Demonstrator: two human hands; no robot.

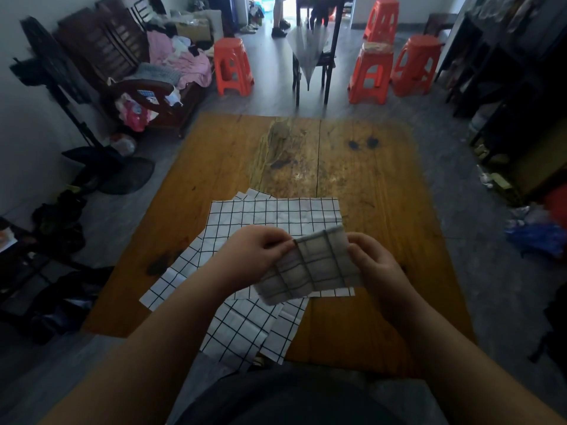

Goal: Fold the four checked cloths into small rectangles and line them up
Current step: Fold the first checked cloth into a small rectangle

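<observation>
A folded checked cloth (313,266), white with a black grid, hangs in the air above the table's near half. My left hand (254,256) pinches its upper left corner and my right hand (372,262) grips its right edge. Under it lie flat checked cloths in an overlapping heap: one spread out on top (276,213), another slanting to the left (178,277), and one reaching over the near edge (242,332). How many lie in the heap I cannot tell.
The worn wooden table (368,185) carries the cloths on its near left part. Beyond it stand orange plastic stools (233,65), a dark chair with an umbrella (310,47), and a cluttered wooden bench (147,69) at the left. A person's legs show at the far doorway.
</observation>
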